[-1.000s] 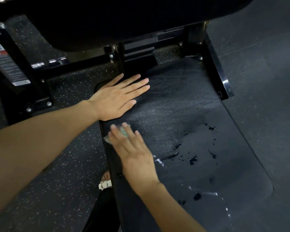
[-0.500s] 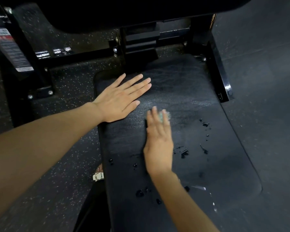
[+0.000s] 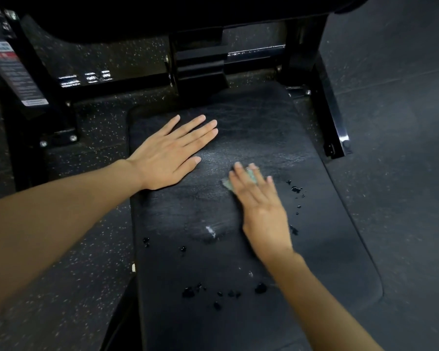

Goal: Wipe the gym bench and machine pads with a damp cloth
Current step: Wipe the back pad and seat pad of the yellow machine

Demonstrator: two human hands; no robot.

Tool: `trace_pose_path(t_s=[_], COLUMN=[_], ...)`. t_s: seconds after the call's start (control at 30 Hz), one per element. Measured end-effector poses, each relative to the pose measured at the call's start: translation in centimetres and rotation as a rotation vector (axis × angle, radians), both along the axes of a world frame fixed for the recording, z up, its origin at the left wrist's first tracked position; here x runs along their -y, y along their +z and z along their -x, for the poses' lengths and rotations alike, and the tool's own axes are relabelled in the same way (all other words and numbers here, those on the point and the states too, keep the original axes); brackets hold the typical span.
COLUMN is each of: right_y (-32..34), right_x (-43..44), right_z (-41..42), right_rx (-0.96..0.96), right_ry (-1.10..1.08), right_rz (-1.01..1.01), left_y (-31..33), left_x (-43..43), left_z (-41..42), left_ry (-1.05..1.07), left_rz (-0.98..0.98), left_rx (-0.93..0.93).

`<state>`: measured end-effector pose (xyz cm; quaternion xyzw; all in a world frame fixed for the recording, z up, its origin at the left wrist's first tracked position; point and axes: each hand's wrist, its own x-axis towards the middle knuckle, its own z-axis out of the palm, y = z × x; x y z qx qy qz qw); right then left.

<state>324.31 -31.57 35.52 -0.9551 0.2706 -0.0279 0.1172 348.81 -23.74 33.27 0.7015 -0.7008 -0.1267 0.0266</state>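
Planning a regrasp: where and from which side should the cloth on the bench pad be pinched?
Likely the cloth's exposed left edge, poking out beside the right hand's straight fingers. It lies flat on the bench pad, mostly hidden under that hand, so come down from the left and pinch that edge, clear of the left hand.

I see open room across the seat pad (image 3: 314,249) near and right; left hand (image 3: 167,153) and far frame (image 3: 200,62) block.

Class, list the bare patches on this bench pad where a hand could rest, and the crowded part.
Free on the bench pad: the far end beyond the left hand; the near right corner. Crowded: the middle, with right hand, cloth, droplets.
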Motion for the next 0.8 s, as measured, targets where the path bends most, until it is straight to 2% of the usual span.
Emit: trace_pose_path(t_s=[0.17,0.4,0.47,0.53,0.63,0.8], right_y=[0.5,-0.3,-0.6,-0.7,-0.3,-0.7], right_x=[5.6,3.9,1.9,-0.5,-4.1,-0.8], right_z=[3.5,1.8,0.9,0.1,-0.3,1.5], right_rx=[-0.058,0.101,0.113,0.098,-0.02,-0.02], right_ry=[-0.157,-0.452,-0.389,-0.207,0.038,0.089], right_rz=[-0.025,-0.058,-0.084,-0.129,-0.033,-0.052], left_y=[0.1,0.1,0.1,0.1,0.2,0.1], left_x=[0.3,0.6,0.7,0.8,0.9,1.1], left_z=[1.5,3.2,3.4,3.5,3.9,4.3], left_ry=[0.008,0.009,0.009,0.013,0.019,0.029], left_rz=[0.004,0.021,0.025,0.026,0.029,0.022], left_rx=[-0.015,0.003,0.011,0.017,0.029,0.035])
